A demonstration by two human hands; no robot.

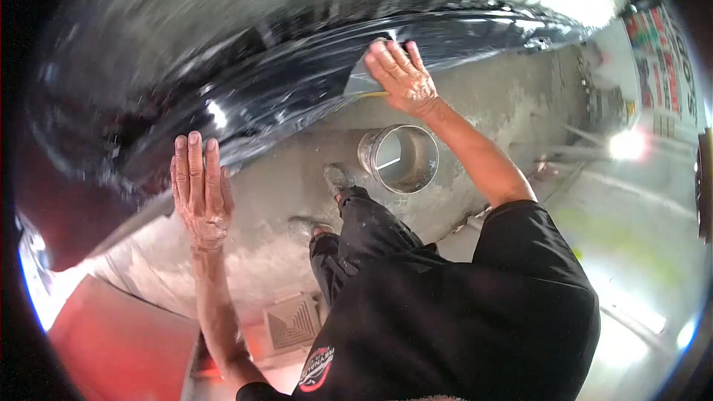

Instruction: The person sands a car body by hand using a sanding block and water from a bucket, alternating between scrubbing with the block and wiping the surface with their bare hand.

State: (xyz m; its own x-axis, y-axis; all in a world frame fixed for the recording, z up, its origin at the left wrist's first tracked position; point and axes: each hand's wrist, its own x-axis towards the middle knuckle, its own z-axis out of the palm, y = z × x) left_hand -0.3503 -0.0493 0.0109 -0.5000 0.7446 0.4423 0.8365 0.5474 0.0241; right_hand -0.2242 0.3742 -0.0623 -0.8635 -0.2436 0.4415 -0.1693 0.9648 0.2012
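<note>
A glossy black surface [297, 78], wet-looking or covered in film, curves across the upper view. My right hand [402, 78] presses a grey sheet [358, 80] against its lower part, fingers over the sheet. Near the surface's lower edge at the left, my left hand [200, 186] is held flat, fingers stretched out and nothing in it. Whether its fingertips touch the surface, I cannot tell. Below my right hand, a round bucket [425, 163] stands on the floor with greyish liquid inside.
My shoes stand on the grey floor [312, 167] left of the bucket. A red panel [119, 341] is at the lower left, beside a square grate [292, 322]. A bright lamp [627, 145] shines at the right, below a printed banner [665, 67].
</note>
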